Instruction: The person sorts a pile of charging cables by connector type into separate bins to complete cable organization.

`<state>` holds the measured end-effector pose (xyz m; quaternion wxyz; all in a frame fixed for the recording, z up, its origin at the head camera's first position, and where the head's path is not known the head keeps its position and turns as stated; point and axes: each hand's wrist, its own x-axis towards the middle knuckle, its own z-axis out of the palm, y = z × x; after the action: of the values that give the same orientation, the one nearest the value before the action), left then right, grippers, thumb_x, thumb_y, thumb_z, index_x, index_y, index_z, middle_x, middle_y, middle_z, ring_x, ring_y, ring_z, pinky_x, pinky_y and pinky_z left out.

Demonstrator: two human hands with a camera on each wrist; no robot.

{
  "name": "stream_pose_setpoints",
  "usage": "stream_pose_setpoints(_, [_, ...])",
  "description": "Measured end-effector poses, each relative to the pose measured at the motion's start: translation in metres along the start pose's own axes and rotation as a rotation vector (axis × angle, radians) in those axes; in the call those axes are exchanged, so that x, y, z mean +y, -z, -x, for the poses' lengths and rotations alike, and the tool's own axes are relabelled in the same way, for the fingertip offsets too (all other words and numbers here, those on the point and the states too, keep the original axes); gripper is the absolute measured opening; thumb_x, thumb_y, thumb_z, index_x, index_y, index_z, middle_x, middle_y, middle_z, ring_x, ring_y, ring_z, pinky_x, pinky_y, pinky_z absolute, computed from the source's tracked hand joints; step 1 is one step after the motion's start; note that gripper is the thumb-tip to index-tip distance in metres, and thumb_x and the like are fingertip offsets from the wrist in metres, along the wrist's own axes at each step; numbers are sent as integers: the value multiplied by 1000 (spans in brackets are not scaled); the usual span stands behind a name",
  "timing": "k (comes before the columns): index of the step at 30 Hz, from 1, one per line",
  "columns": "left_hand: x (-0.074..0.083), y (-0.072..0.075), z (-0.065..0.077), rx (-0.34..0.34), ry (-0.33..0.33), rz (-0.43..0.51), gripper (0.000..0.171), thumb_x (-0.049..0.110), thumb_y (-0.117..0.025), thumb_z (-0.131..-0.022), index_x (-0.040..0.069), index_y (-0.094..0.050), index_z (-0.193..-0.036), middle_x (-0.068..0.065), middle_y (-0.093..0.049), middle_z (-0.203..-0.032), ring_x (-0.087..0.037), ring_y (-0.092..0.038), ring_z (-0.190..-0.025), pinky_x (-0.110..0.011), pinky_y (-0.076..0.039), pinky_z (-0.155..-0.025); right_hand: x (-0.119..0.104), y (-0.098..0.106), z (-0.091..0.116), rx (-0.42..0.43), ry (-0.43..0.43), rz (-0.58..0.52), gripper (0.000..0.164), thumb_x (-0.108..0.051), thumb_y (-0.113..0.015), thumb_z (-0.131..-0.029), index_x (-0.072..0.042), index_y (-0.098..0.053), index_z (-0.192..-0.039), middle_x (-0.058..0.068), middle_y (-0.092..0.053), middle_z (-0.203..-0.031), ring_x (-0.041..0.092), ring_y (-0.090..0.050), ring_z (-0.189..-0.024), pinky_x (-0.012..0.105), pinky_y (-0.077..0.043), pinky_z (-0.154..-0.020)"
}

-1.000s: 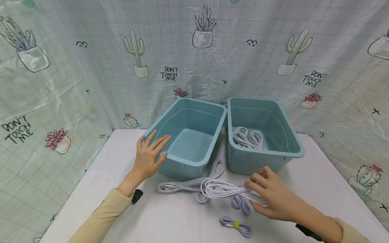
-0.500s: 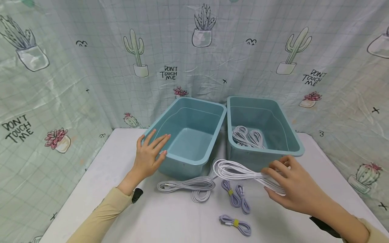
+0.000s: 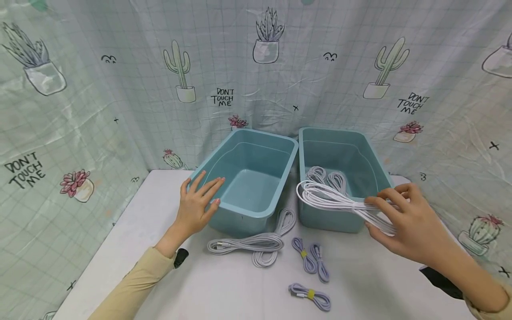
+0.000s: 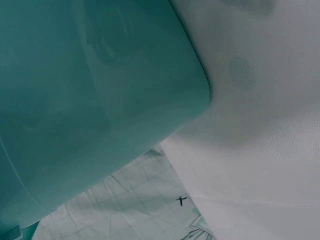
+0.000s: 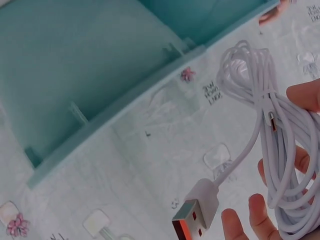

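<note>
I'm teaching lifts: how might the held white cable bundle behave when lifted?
The white cable bundle seems fairly springy: gripped at one end, its loops extend outward. Its USB plug, sticking out from the coils, may swing or snag.

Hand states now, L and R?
Left hand: open, at the left bin.
Right hand: holding a coiled white cable.

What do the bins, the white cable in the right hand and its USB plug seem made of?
Left bin and right bin: likely molded plastic, satin finish; smooth teal walls, soft highlights, rounded rims.
White cable: probably soft plastic or rubber jacket, smooth; even strands, no visible weave. Exact polymer unclear.
USB plug: shell looks metal, from its gray sheen; white housing probably smooth plastic.
</note>
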<state>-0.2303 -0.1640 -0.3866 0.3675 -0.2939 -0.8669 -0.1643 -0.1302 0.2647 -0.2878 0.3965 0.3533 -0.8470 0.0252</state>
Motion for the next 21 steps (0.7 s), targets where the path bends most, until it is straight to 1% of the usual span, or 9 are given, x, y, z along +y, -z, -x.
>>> stream_pose_setpoints(6, [1, 0, 1, 0, 1, 6, 51, 48, -22, -94, 22, -45, -132, -6, -56, -124, -37, -33, -128, -63, -17, -96, 7, 3, -10, 92, -14, -7, 52, -49, -36, -86, -5, -63, -85, 11, -54, -77, 36, -39, -74, 40, -32, -58])
stream_pose_setpoints(10, [1, -1, 1, 3, 0, 10, 52, 48, -22, -94, 22, -45, -132, -6, -56, -124, -37, -32, -128, -62, -17, -97, 10, 7, -17, 75, -48, 27, 54, -50, -34, -86, -4, -62, -84, 11, -53, -78, 36, -38, -74, 40, -31, -58])
stream_pose_setpoints(13, [0, -1, 1, 2, 0, 7, 53, 49, -21, -94, 22, -44, -133, -6, -56, -124, -37, -33, -128, -62, -16, -97, 16, 8, -22, 51, -65, 50, 56, -51, -33, -86, -2, -61, -85, 13, -53, -79, 37, -38, -74, 42, -29, -62])
stream_pose_setpoints(17, [0, -2, 1, 0, 0, -2, 55, 50, -19, -94, 22, -44, -133, -6, -56, -124, -37, -33, -128, -62, -17, -97, 25, 6, -26, 63, -85, 59, 59, -52, -34, -86, 0, -61, -85, 15, -53, -80, 38, -36, -73, 41, -26, -63])
stream_pose_setpoints(21, [0, -1, 2, 4, -3, -6, 55, 50, -18, -94, 22, -44, -133, -6, -56, -123, -37, -33, -128, -62, -17, -96, 35, 1, -31, 111, -116, 56, 63, -56, -34, -85, 1, -60, -85, 16, -53, -79, 38, -36, -72, 43, -25, -62])
